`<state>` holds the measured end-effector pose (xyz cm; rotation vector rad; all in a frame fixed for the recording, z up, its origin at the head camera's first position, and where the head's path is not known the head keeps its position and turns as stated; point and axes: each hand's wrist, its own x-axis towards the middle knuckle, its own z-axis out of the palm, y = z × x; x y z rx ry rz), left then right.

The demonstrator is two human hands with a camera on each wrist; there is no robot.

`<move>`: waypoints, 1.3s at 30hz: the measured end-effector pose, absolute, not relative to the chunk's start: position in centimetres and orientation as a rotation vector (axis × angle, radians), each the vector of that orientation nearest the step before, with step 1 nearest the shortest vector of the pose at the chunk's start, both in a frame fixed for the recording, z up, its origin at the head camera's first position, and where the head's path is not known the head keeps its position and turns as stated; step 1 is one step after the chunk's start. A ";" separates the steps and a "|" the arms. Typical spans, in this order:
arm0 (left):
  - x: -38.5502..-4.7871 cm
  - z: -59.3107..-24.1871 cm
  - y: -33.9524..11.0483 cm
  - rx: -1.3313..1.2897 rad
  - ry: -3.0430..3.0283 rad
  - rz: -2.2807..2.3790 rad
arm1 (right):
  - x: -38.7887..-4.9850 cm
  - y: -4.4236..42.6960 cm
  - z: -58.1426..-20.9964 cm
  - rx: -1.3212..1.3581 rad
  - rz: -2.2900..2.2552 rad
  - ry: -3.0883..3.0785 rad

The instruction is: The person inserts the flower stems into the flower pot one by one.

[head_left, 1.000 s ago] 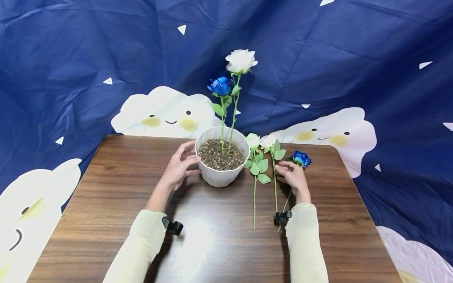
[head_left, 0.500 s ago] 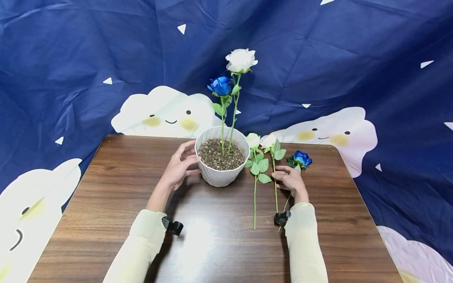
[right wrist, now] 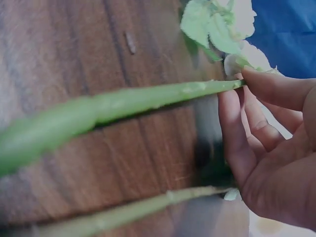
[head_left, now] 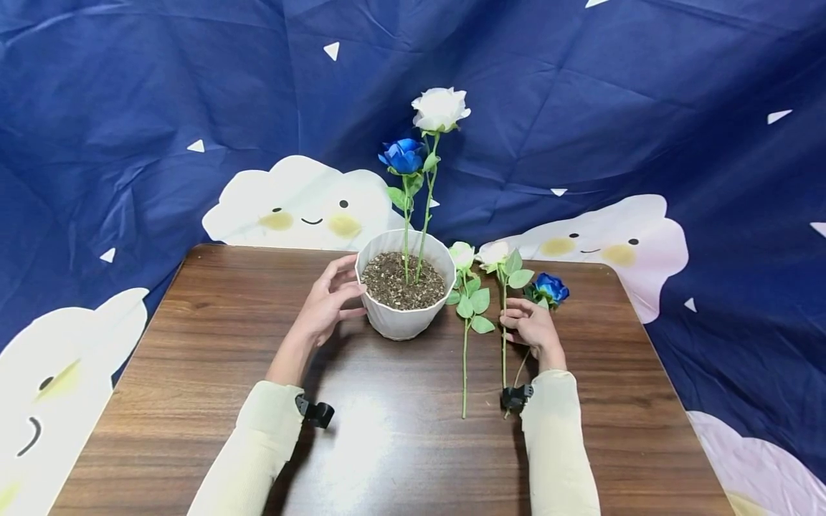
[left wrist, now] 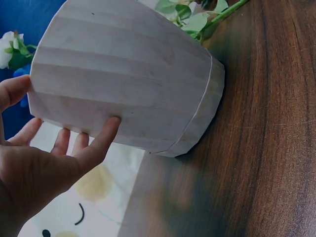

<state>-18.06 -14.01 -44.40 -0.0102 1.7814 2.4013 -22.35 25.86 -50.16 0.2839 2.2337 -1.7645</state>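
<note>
A white faceted flower pot (head_left: 401, 324) filled with soil (head_left: 393, 279) stands on the table. A blue rose (head_left: 403, 156) and a white rose (head_left: 440, 111) rise upright from it. My left hand (head_left: 328, 304) touches the pot's left side with spread, fairly straight fingers, as the left wrist view also shows. Between thumb and fingers, my right hand (head_left: 534, 330) pinches the green stem (right wrist: 148, 102) of a white rose (head_left: 494, 254) to the right of the pot. Its head points towards the back edge.
Another white rose (head_left: 462, 256) lies between the pot and the pinched one. A second blue rose (head_left: 551, 288) lies behind the right hand, its stem partly hidden. The brown wooden table (head_left: 232, 344) ends at a dark blue cloud-patterned curtain (head_left: 161, 86).
My right hand has moved slightly left onto the white rose's stem and now pinches it. That rose has shifted a little to the right. The left hand and pot stay put.
</note>
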 end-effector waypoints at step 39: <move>-18.1 -44.5 -14.1 -0.018 1.786 2.397 | -23.4 21.4 -46.1 0.403 -2.945 1.373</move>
